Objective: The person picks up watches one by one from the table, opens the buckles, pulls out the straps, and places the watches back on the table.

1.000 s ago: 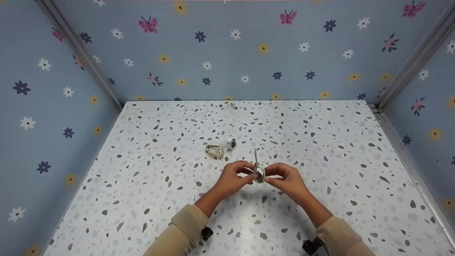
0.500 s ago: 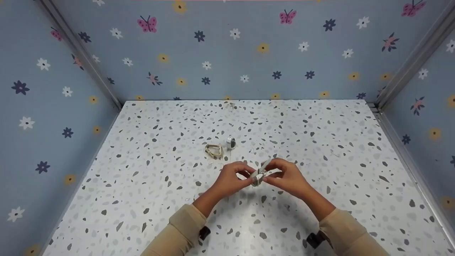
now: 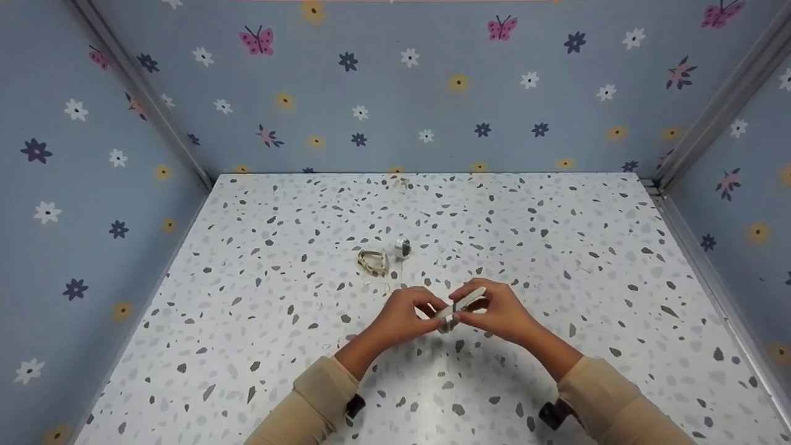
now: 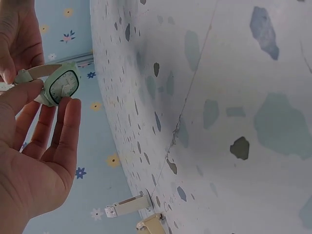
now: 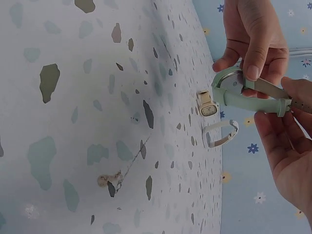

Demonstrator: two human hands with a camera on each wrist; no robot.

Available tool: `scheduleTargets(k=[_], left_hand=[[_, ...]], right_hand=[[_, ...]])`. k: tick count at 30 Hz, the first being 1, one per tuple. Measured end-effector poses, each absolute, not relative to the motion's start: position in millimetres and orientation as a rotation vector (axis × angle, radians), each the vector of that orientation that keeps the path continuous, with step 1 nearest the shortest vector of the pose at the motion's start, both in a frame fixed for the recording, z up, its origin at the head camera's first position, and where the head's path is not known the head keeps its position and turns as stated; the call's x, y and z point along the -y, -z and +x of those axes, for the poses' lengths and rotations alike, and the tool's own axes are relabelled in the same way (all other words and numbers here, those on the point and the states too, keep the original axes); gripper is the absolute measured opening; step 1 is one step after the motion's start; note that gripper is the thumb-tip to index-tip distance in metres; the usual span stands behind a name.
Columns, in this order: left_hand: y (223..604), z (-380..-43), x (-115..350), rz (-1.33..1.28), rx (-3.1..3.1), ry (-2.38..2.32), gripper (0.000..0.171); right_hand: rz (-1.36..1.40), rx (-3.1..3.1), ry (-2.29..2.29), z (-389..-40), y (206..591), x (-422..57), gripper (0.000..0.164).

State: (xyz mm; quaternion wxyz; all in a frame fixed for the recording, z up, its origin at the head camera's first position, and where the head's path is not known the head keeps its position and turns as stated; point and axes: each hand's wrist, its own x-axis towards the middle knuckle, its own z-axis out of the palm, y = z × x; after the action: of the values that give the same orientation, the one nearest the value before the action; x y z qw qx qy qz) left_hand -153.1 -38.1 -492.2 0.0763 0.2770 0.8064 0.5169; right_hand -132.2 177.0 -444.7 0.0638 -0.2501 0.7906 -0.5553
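Observation:
A pale green wristwatch [image 4: 64,87] is held up between both hands, above the table. My left hand [image 3: 405,315] grips it at the case, thumb on one side and fingers on the other; the dial shows in the left wrist view. My right hand [image 3: 497,312] pinches the strap end close to the keeper loop, as the right wrist view shows. There the strap [image 5: 253,103] is bent round into a loop, the tail passing at the keeper. In the head view the strap end slants up to the right, over the right hand's fingers.
Farther back on the speckled table [image 3: 278,346] lie a cream-yellow watch [image 3: 372,262] and a white watch [image 3: 402,248], side by side, both with looped straps. Blue flower-patterned panels [image 3: 395,80] wall the table at the back and both sides.
The green watch's strap end has swung from upright to slanting right, and the right fingers have shifted to it. The other two watches have stayed put.

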Motion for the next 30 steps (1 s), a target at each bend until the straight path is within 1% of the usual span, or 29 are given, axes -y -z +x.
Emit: scheduleTargets(k=[17, 30], left_hand=[[492.3, -152.2, 41.1, 0.832, -2.397, -1.512, 0.017], [488.7, -152.8, 41.5, 0.832, -2.384, -1.508, 0.017]], right_hand=[[-0.758, -2.414, 1.575, -133.6, 441.8, -175.0, 0.015], [-0.765, -2.421, 1.606, -134.5, 442.3, -178.5, 0.013]])
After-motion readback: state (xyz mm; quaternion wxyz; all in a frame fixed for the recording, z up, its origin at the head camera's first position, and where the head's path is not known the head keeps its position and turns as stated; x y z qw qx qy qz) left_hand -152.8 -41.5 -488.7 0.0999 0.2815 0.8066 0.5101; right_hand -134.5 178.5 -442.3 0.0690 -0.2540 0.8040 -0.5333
